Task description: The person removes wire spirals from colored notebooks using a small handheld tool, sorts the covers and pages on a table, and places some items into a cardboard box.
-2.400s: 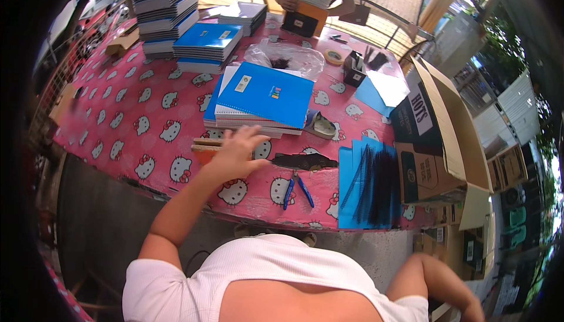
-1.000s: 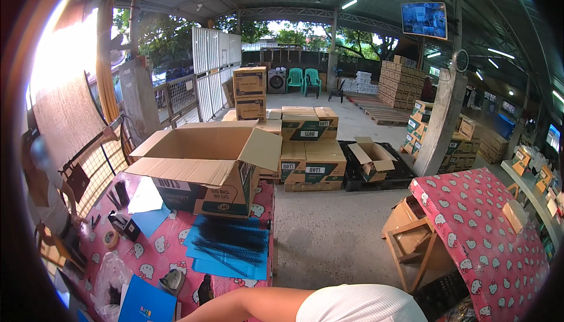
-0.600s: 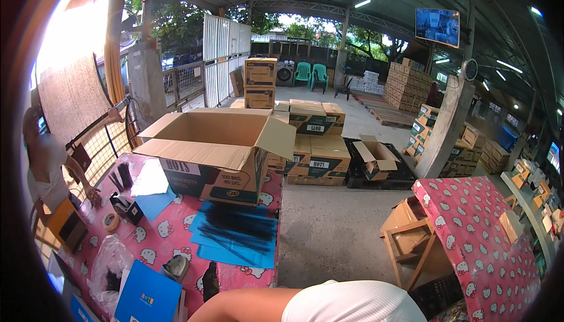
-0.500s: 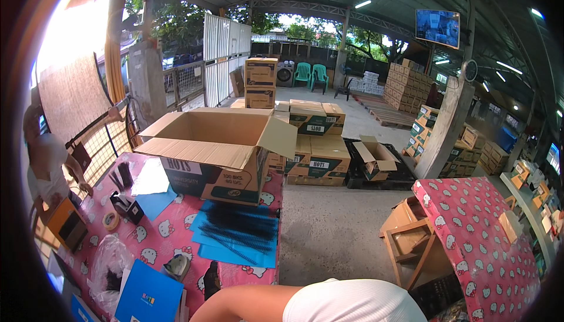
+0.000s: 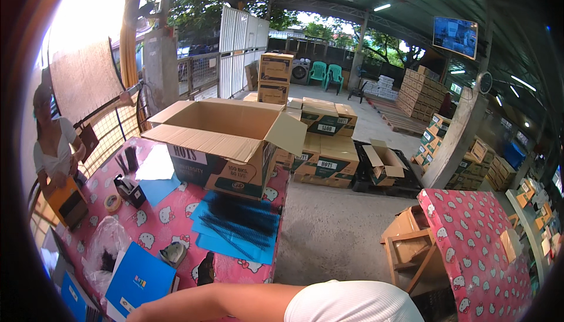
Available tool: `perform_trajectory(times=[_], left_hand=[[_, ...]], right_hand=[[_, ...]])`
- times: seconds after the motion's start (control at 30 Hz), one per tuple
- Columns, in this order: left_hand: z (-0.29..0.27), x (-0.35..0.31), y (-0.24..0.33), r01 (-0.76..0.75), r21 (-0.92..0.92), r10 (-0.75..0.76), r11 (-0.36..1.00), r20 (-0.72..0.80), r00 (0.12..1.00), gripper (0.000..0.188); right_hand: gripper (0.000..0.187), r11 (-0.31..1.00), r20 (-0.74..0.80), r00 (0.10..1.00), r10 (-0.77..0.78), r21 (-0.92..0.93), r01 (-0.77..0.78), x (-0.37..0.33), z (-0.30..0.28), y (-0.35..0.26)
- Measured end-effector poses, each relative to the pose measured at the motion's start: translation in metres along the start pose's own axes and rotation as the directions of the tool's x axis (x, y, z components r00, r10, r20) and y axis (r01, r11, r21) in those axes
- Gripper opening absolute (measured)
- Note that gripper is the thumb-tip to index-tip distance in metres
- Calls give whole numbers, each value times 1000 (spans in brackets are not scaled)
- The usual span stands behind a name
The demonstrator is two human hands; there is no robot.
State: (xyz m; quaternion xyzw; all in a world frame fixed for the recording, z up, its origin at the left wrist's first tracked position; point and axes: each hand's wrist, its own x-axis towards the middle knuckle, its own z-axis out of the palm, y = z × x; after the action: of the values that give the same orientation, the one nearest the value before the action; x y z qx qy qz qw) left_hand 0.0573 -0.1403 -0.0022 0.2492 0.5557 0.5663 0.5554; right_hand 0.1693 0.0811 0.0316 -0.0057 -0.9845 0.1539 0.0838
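The fingers of both hands are out of view: the lower edge cuts off the one visible arm (image 5: 235,300) near the wrist, so their hold cannot be told. Nearest the fingers, that arm covers the lower part of a blue notebook (image 5: 140,275). Left of them, other blue books (image 5: 74,295) fade into the dark rim. Well beyond them, an open carton's (image 5: 217,169) near flap hides its floor, and a screen's (image 5: 455,37) contents are too small to read.
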Motion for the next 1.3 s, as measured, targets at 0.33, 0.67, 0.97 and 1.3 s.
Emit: perform_trajectory(times=[0.33,0.67,0.97,1.3], left_hand=[[53,-47,-15,-392,239,430,888,-133,893,29],[55,-102,-1,-410,390,489,824,-125,863,21],[68,-101,-15,-416,814,626,405,85,776,34],[101,-88,-35,-270,948,349,166,200,916,57]], right_hand=[[22,994,-31,994,107,22,-107,-10,-3,-27],[33,952,-8,987,162,266,-154,-30,-24,-35],[29,979,124,983,135,-172,-112,-20,-22,-65],[32,995,-36,994,102,2,-102,-29,-24,-49]])
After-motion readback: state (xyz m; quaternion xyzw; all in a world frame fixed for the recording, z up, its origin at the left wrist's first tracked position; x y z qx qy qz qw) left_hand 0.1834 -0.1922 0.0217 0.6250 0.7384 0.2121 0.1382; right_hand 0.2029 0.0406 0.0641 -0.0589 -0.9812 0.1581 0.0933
